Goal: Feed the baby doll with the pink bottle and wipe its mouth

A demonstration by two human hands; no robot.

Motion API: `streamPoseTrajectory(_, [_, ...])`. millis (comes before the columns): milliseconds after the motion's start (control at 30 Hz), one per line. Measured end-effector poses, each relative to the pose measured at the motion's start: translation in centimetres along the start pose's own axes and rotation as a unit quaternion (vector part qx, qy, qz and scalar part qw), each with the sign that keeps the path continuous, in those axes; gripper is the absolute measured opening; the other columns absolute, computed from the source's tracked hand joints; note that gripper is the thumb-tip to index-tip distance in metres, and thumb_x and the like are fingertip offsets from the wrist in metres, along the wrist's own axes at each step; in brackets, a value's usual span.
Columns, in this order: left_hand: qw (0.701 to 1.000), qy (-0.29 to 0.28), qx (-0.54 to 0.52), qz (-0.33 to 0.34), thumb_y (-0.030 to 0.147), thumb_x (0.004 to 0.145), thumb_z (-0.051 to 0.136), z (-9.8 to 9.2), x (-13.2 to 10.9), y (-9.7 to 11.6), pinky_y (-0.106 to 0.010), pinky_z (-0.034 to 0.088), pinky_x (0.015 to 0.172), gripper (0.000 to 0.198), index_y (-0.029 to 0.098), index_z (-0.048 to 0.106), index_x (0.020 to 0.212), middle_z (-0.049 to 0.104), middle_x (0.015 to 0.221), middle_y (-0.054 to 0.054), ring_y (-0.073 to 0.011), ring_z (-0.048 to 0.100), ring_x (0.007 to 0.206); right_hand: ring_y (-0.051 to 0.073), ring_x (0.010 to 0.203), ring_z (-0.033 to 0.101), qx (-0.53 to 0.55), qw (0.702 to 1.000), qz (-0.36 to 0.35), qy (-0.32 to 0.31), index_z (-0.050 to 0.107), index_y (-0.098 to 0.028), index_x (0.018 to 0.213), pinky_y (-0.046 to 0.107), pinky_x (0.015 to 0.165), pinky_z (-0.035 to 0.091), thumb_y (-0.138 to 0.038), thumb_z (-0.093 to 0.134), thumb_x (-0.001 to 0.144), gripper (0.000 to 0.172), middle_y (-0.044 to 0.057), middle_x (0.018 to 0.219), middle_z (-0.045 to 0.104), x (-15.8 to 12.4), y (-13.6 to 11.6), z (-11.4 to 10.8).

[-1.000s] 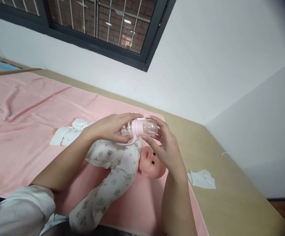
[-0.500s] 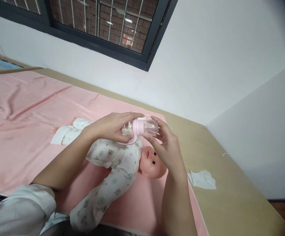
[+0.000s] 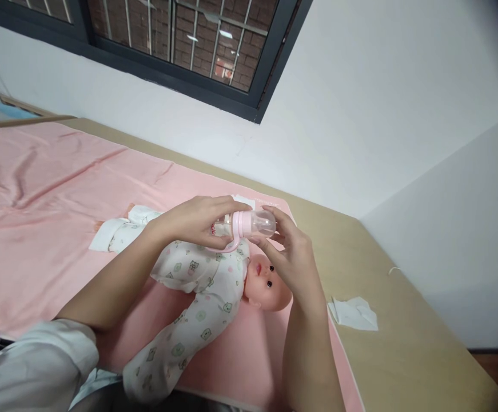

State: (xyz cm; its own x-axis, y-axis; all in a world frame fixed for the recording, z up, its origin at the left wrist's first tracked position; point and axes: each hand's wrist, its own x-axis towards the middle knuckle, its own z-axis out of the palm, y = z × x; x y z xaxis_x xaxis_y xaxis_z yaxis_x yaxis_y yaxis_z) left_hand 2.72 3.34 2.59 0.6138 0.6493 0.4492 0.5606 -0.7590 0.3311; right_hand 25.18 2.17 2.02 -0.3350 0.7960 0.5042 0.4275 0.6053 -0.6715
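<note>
A baby doll (image 3: 214,292) in a white printed sleepsuit lies on its back on a pink sheet (image 3: 51,189), head toward the right. Above its chest I hold a baby bottle (image 3: 242,225) sideways, with a pink collar, a pink handle loop and a clear cap. My left hand (image 3: 195,220) is wrapped round the bottle's body. My right hand (image 3: 294,257) has its fingers closed round the clear cap end.
The sheet covers a tan mattress (image 3: 386,355) set against a white wall. A crumpled white tissue (image 3: 354,313) lies on the bare mattress to the right of the doll's head. A dark-framed barred window (image 3: 180,46) is above. A wooden rail (image 3: 17,121) runs at the far left.
The bottle and both hands have barely moved; the cap end sits slightly lower and my right fingers have shifted a little on it.
</note>
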Motion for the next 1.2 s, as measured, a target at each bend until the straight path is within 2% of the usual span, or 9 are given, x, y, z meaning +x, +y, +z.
streamPoseTrajectory(400, [1.000,0.008,-0.008,0.009,0.028,0.074,0.061,0.0,0.1,-0.5,-0.025,0.043,0.072,0.053,0.021,0.052,0.125,0.062,0.112,-0.004,-0.0198,0.060,0.093,0.019,0.099,0.065,0.016,1.000,0.011,0.018,0.057,-0.028,0.121,0.038,0.090,0.057,-0.045,0.072,0.074,0.053,0.004,0.119,0.064,0.3,0.5,1.0])
streamPoseTrajectory(667, [0.999,0.015,-0.028,-0.020,0.028,0.069,0.060,0.0,0.0,-0.5,-0.027,0.044,0.071,0.051,0.021,0.054,0.119,0.063,0.108,-0.004,-0.0195,0.060,0.085,0.020,0.095,0.068,0.087,0.996,0.027,0.020,0.056,-0.028,0.119,0.036,0.083,0.060,-0.049,0.074,0.069,0.057,0.004,0.120,0.062,0.4,0.5,1.6])
streamPoseTrajectory(900, [0.998,0.027,-0.050,-0.015,0.027,0.067,0.059,-0.1,0.1,-0.5,-0.027,0.043,0.070,0.043,0.019,0.055,0.109,0.063,0.102,-0.002,-0.0188,0.059,0.083,0.019,0.092,0.068,0.128,0.990,0.049,0.021,0.055,-0.026,0.116,0.030,0.074,0.060,-0.048,0.076,0.067,0.058,0.006,0.119,0.062,0.4,0.5,1.9])
streamPoseTrajectory(1067, [0.998,0.025,-0.044,-0.023,0.028,0.068,0.060,-0.2,-0.1,-0.3,-0.027,0.043,0.069,0.043,0.020,0.054,0.110,0.062,0.102,-0.002,-0.0183,0.059,0.082,0.020,0.100,0.065,0.137,0.990,0.034,0.018,0.053,-0.027,0.116,0.034,0.084,0.058,-0.048,0.074,0.069,0.057,0.005,0.119,0.061,0.5,0.7,2.1])
streamPoseTrajectory(1200, [0.999,0.016,-0.034,-0.033,0.029,0.073,0.061,-0.1,-0.2,0.0,-0.026,0.045,0.072,0.048,0.021,0.051,0.120,0.061,0.113,-0.004,-0.0192,0.060,0.089,0.020,0.104,0.062,0.123,0.992,0.020,0.015,0.051,-0.028,0.116,0.035,0.088,0.055,-0.048,0.073,0.071,0.054,0.005,0.118,0.060,0.6,0.5,1.7])
